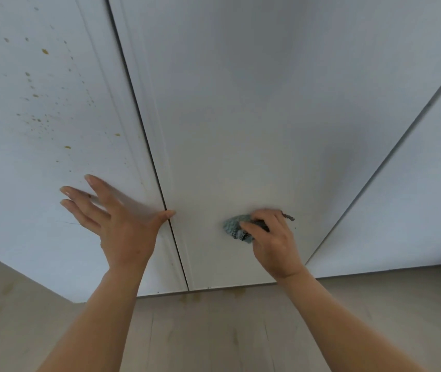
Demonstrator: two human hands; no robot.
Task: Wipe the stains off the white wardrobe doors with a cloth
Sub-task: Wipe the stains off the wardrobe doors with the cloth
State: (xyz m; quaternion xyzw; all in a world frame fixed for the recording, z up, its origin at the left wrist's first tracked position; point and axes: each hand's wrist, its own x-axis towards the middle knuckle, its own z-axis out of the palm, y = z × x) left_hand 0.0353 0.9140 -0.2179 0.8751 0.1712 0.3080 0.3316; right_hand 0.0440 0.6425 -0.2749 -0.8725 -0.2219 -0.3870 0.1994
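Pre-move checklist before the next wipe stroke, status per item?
1. Grip: right hand holds cloth, ok.
2. Contact: cloth looks pressed on middle door, ok.
3. Area near cloth: no spots visible, ok.
4. Target: yellow stains on left door unwiped, not ok.
5. Brace: left hand spread, blurred; contact with left door cannot tell.

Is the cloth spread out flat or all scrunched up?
Scrunched up: the cloth is a small wad gripped by the right hand against the door.
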